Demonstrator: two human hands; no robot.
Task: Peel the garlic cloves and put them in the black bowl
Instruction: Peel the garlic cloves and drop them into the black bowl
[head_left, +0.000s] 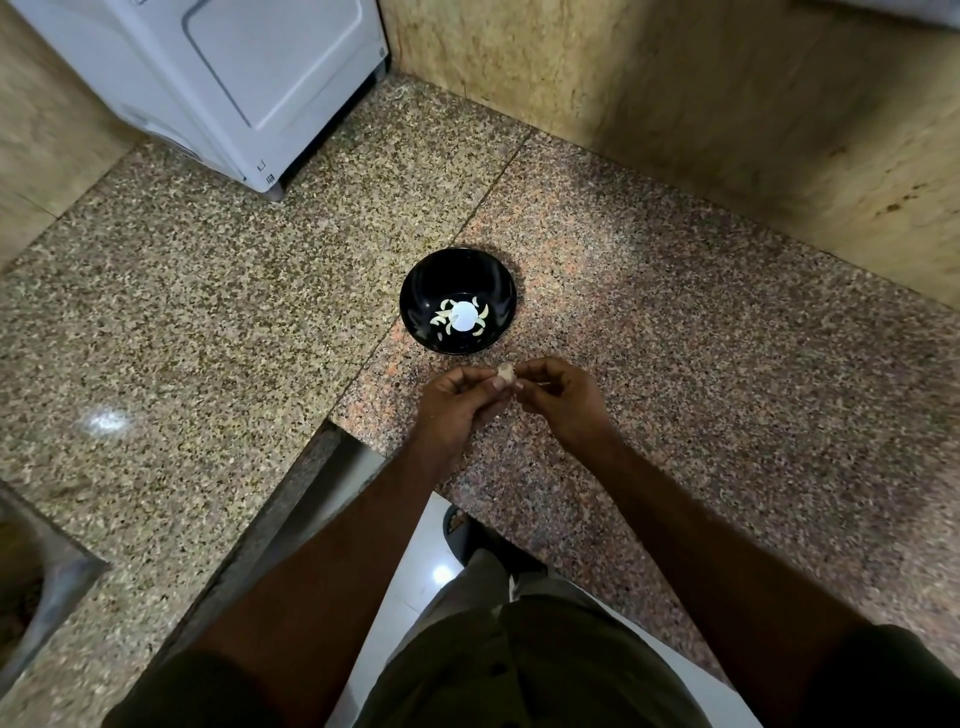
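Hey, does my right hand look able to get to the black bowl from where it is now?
Probably yes. The right hand sits just in front of the black bowl, with only bare counter between, though it pinches a garlic clove together with the left hand.

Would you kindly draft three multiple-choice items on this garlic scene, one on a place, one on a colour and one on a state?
1. Where does the black bowl stand?
A. On the granite counter, beyond the hands
B. On the floor by the feet
C. On top of the white appliance

2. What colour are the peeled cloves in the bowl?
A. Dark purple
B. Pale cream
C. Green

3. What is the state of the garlic clove being worked on?
A. Lying loose on the counter
B. Resting in the bowl
C. Pinched between the left hand and right hand

Answers: 1 A, the bowl sits on the speckled stone past the fingertips. 2 B, the cloves show pale against the black inside. 3 C, fingers of both hands close on it above the counter.
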